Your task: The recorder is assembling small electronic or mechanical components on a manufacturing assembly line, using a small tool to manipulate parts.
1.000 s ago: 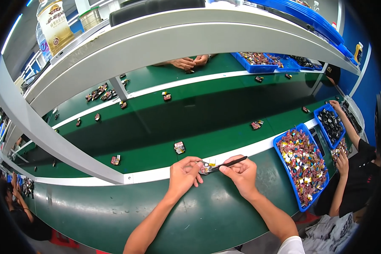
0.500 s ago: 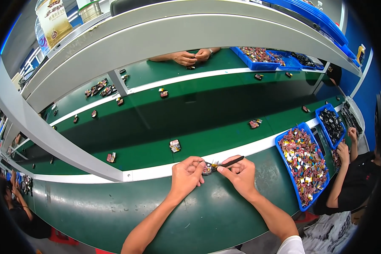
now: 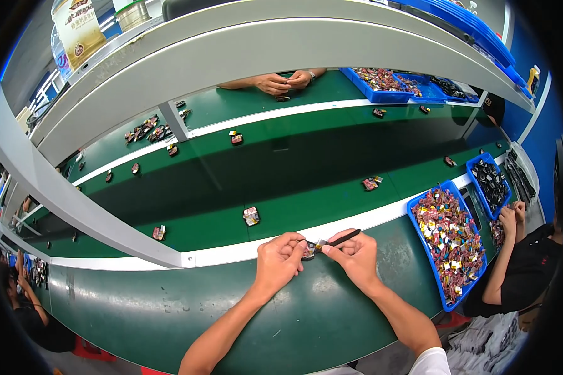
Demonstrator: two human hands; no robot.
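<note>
Black tool [image 3: 344, 238] sat pinched in right hand [image 3: 356, 256]; left hand [image 3: 280, 259] pinched small part [image 3: 309, 250] between both.

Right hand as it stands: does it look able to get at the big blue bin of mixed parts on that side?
Probably yes. The blue bin sits just beyond the right hand on the same green bench, with bare surface between them. But that hand holds a dark pen-like tool, so its fingers aren't free.

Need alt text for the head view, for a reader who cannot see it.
A person's left hand pinches a small dark component while the right hand works it with a slim black tool, over a green conveyor bench beside a blue plastic bin of mixed parts.
</note>
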